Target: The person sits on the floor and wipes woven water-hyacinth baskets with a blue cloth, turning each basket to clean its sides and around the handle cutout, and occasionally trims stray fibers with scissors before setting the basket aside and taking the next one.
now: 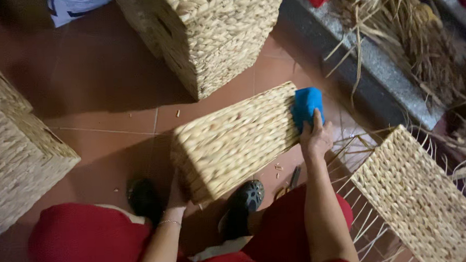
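A rectangular woven straw basket [236, 138] rests tilted over my knees. My right hand [315, 138] presses a blue cloth or sponge [306, 107] against the basket's far right end. My left hand [177, 193] holds the basket's near left corner; its fingers are hidden behind the weave. A thin bracelet shows on that wrist.
A tall woven basket [208, 32] stands ahead, another [13, 146] at the left. An unfinished basket with loose wire ribs [413, 191] lies at the right. Dry straw [406, 29] is piled on a grey step. Black shoes [244, 201] rest on the red tile floor [100, 100].
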